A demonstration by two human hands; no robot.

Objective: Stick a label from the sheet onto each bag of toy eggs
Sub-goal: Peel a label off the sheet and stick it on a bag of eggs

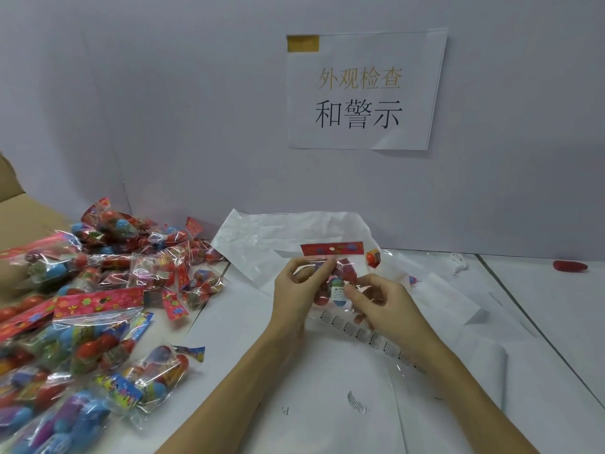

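Clear crinkled plastic forms the bag (334,280) held above the white table (540,306) in front of the wall notice (360,90). Left hand (294,290) pinches the bag just under its red header card; right hand (383,303) presses a white label (339,293) onto the film with its thumb, other fingers curled behind. One label strip (370,337) hangs below the bag, at least eight labels showing. One bag is in hand; the pile (98,306) at left holds well over a dozen, exact count unclear. Risks, as judged: the slack film creases under the label, the label lands skewed, or the dangling strip sticks to the bag.
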